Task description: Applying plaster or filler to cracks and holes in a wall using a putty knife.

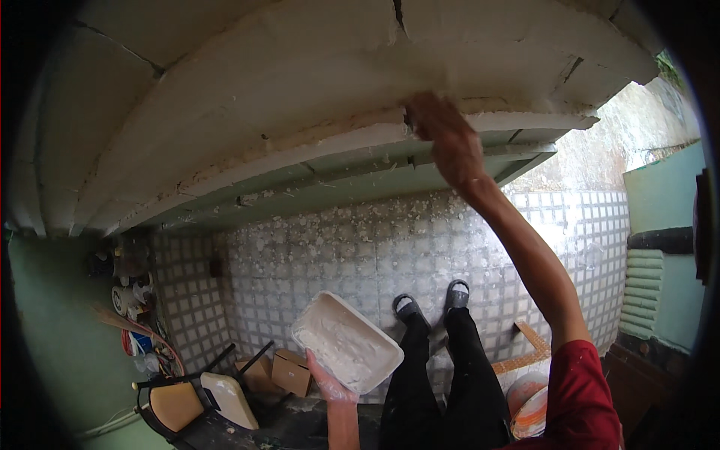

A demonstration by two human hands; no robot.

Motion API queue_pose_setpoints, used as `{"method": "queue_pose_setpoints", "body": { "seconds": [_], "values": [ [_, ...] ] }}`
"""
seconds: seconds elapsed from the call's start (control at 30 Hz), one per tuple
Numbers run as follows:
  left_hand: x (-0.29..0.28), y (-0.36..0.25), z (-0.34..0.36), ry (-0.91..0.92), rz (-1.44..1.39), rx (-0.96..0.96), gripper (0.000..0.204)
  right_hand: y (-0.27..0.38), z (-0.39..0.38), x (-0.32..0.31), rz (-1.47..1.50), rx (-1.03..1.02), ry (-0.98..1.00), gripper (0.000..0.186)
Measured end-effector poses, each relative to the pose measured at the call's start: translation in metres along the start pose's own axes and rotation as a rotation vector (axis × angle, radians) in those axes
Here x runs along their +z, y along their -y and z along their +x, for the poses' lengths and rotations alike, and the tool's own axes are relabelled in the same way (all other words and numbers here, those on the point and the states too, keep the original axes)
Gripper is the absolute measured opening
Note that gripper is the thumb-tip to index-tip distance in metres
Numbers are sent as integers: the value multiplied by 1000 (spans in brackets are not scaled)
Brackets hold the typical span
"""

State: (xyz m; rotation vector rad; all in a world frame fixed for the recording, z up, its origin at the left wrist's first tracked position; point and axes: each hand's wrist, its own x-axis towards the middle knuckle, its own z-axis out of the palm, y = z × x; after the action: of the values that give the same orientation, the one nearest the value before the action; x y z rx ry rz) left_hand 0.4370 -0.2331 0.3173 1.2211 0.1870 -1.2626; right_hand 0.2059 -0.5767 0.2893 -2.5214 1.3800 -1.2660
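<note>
My left hand (330, 381) grips a white rectangular tub (385, 370) by its near left side, fingers mostly hidden beneath it. Pale wet plaster (337, 346) coats the inside of the tub. With the arm stretched up and forward, my right hand (446, 135) is at the lower edge of a pale wall surface (315, 90) with dark gaps in it. Motion smears this hand, but its fingers look closed. A small dark shape shows at the fingertips; what it is I cannot make out.
White splatters dot the tiled floor (300, 259) below the wall. A bucket (529, 405) stands by my right leg. At lower left are a chair (176, 407), a cardboard box (291, 373) and assorted clutter (139, 322). A green wall (667, 195) rises at right.
</note>
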Motion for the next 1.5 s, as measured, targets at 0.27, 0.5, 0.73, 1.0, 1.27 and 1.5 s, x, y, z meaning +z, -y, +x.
{"method": "queue_pose_setpoints", "body": {
  "seconds": [0.27,0.5,0.73,1.0,1.27,1.5],
  "values": [
    [-4,4,-1,16,-4,-6,71,8,43,7,176,515,-693,40],
    [7,-1,-12,61,-17,-23,72,80,58,59,160,326,-567,44],
    [7,5,-11,19,5,-21,72,46,34,11,432,603,-585,42],
    [13,18,-18,11,12,-51,71,72,63,49,386,308,-719,51],
    [14,18,-22,47,-9,-9,72,16,22,4,343,621,-753,46],
    [10,22,-23,7,-4,-25,71,69,67,58,326,378,-734,45]
  ]
}}
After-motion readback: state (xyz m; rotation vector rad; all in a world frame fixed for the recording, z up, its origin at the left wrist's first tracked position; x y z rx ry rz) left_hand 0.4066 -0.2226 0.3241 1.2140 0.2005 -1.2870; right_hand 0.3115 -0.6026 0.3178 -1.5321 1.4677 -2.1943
